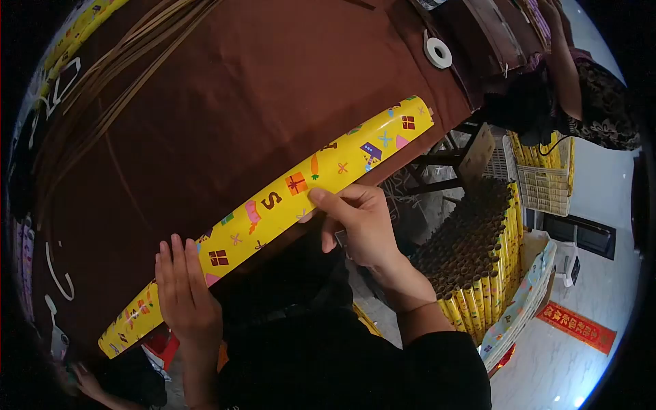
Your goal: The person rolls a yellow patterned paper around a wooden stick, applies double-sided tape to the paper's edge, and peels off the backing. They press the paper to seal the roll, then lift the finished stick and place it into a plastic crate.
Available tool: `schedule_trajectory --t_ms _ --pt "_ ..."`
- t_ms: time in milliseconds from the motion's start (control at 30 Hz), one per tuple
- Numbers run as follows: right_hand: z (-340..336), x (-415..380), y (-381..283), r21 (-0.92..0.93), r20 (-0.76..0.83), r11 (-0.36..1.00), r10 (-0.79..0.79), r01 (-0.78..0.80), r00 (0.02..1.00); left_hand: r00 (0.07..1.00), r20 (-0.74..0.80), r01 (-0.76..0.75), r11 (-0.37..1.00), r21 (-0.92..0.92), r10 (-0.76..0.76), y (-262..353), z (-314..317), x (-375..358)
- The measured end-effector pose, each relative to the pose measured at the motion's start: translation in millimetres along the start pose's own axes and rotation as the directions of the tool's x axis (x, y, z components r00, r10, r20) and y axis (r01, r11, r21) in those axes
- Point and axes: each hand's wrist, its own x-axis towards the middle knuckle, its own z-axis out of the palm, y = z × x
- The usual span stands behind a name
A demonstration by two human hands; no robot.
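A long roll of yellow wrapping paper point(273, 198), printed with gifts, letters and carrots, lies slantwise along the near edge of the brown-covered table. My left hand point(188, 301) rests flat on its lower left part, fingers stretched out and close together. Around the near side of the roll's middle, my right hand point(365, 222) is closed, thumb on top and a fingertip showing beneath. A small clear piece shows by the right hand's curled fingers; I cannot make out what it is.
Brown strips point(130, 65) lie across the far left of the brown table cover point(273, 75). A white tape roll point(437, 52) sits at the far right. Many upright yellow rolls point(471, 301) stand right of me, near a white basket point(543, 188). Other people's arms point(564, 68) show at the edges.
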Motion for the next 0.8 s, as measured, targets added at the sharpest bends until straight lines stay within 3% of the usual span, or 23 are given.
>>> schedule_trajectory --t_ms 200,333,400,433,500,533,567,667,800 --pt "-5 0 2 -0.034 0.067 0.998 -0.059 0.061 0.996 0.999 0.029 0.019 0.998 -0.052 -0.018 -2 -2 1" --pt "-10 -3 0 -0.077 0.09 0.997 -0.011 0.018 0.996 0.998 0.067 0.024 0.997 -0.073 -0.019 -3 -6 3" --pt "-21 -4 2 0.037 0.268 0.998 0.048 -0.06 0.962 0.998 0.057 0.018 0.995 -0.099 -0.012 -5 -4 2" --pt "-24 -6 -1 0.038 0.269 0.998 0.047 -0.059 0.962 0.998 0.056 0.017 0.995 -0.098 -0.012 -5 -4 2" --pt "-30 -11 -9 0.244 0.437 0.931 0.144 -0.271 0.888 0.996 0.091 0.022 0.997 -0.071 -0.015 -5 -4 1" --pt "-32 -14 -10 0.242 0.464 0.926 0.151 -0.289 0.873 0.996 0.091 0.02 0.997 -0.071 -0.013 -5 -4 0" --pt "-33 -17 -12 0.244 0.463 0.927 0.148 -0.286 0.874 0.996 0.084 0.015 0.997 -0.073 -0.009 -5 -3 0" --pt "-31 -22 -21 0.117 0.175 0.989 0.068 -0.089 0.982 0.998 0.068 0.01 0.997 -0.075 -0.005 -5 0 -2" --pt "-33 -6 -14 0.112 0.018 0.993 0.027 -0.029 0.999 0.999 0.044 0.002 0.997 -0.077 0.001 -4 2 -4"
